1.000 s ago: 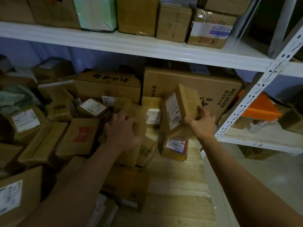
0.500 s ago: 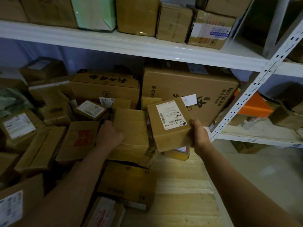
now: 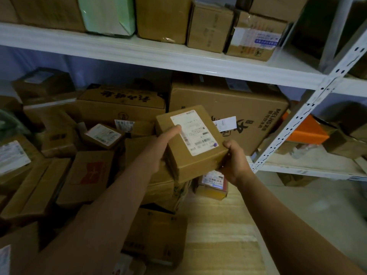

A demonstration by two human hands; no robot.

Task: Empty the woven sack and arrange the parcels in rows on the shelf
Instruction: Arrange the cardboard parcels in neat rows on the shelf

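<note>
Pale bluish wall [image 3: 111, 68] at the back, dim. Grey floor [image 3: 317, 205] low on the right. Past the perforated white upright [image 3: 297, 124], a neighbouring rack board [image 3: 309, 165] carrying an orange box [image 3: 305, 132] near its left end; a blurred, clear bottle-like object [image 3: 299, 150] just in front, toward the front edge.

Looks like a parcel depot or courier storeroom: white slotted-metal shelving [image 3: 309, 116] is being loaded with taped cardboard boxes [image 3: 210, 26], and more labelled parcels [image 3: 103, 133] are being heaped loosely on the lower shelf.
</note>
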